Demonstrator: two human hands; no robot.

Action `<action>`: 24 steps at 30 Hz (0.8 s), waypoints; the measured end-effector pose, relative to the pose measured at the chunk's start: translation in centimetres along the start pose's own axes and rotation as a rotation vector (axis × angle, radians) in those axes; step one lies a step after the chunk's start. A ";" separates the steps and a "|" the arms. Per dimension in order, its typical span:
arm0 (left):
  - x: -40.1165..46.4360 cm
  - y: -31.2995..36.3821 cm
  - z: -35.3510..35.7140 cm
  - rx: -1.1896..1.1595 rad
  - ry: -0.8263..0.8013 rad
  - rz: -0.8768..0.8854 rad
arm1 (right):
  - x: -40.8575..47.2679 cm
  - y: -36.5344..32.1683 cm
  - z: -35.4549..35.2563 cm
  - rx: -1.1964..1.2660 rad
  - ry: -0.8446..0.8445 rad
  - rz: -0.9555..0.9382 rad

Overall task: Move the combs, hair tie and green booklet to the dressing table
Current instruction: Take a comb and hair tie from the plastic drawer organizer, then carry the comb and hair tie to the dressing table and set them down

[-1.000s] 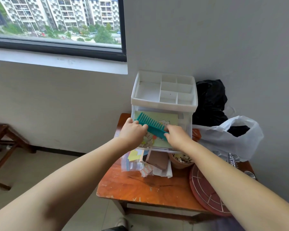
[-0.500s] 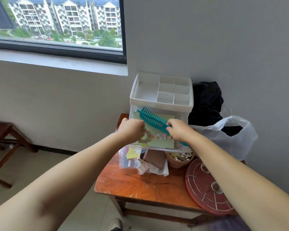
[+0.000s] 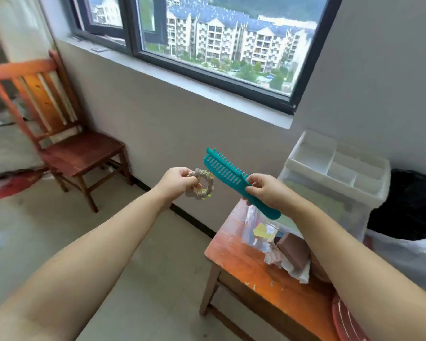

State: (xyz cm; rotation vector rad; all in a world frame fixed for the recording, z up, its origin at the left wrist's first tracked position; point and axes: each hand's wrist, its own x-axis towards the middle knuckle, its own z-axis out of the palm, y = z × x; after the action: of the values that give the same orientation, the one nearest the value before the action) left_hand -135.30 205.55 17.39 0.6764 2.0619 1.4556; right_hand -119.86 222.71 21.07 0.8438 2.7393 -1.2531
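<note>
One head-worn wide-angle view, looking forward and down along both outstretched arms.

So it's just the one camera, nothing else to overlap with. It faces the grey wall under the dark-framed window (image 3: 221,57), tilted a bit, with the red-brown wooden chair (image 3: 67,143) off to the left and the orange wooden side table (image 3: 231,262) low on the right. Hands sit close, mid-frame; edges are blurry.

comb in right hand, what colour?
Teal comb, shown in the head view, held in the right hand.
</note>
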 end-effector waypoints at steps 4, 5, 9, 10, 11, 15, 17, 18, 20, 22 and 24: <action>-7.1 -6.1 -10.3 -0.110 0.272 -0.134 | 1.4 -7.3 10.3 -0.023 -0.213 -0.097; -9.6 -7.9 -13.0 -0.156 0.341 -0.172 | 1.3 -9.3 13.5 -0.015 -0.267 -0.115; -22.0 -15.3 -23.9 -0.239 0.614 -0.341 | -0.8 -17.7 28.0 0.039 -0.519 -0.190; -25.6 -17.1 -26.5 -0.241 0.674 -0.390 | -1.8 -20.0 31.9 0.043 -0.594 -0.209; -29.1 -18.7 -29.1 -0.243 0.735 -0.435 | -2.9 -22.4 35.7 0.047 -0.662 -0.226; -43.3 -24.0 -37.8 -0.306 1.027 -0.582 | -9.2 -31.5 49.6 0.061 -0.920 -0.259; -49.9 -26.1 -41.0 -0.320 1.180 -0.636 | -12.3 -35.5 55.9 0.026 -1.035 -0.290; -53.0 -27.2 -42.3 -0.327 1.245 -0.658 | -13.8 -37.4 58.9 -0.001 -1.082 -0.315; -58.7 -29.3 -44.4 -0.356 1.349 -0.709 | -16.7 -40.8 64.7 -0.076 -1.155 -0.367; -63.6 -31.7 -46.2 -0.403 1.447 -0.755 | -19.3 -44.0 70.2 -0.155 -1.227 -0.413; -67.8 -33.9 -48.4 -0.467 1.531 -0.792 | -21.7 -47.2 75.6 -0.254 -1.297 -0.489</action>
State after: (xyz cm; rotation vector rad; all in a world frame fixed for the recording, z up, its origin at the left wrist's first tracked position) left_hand -120.87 117.28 7.72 -1.7520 2.1251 1.9220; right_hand -139.33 134.09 7.68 -0.5662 1.8895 -0.8951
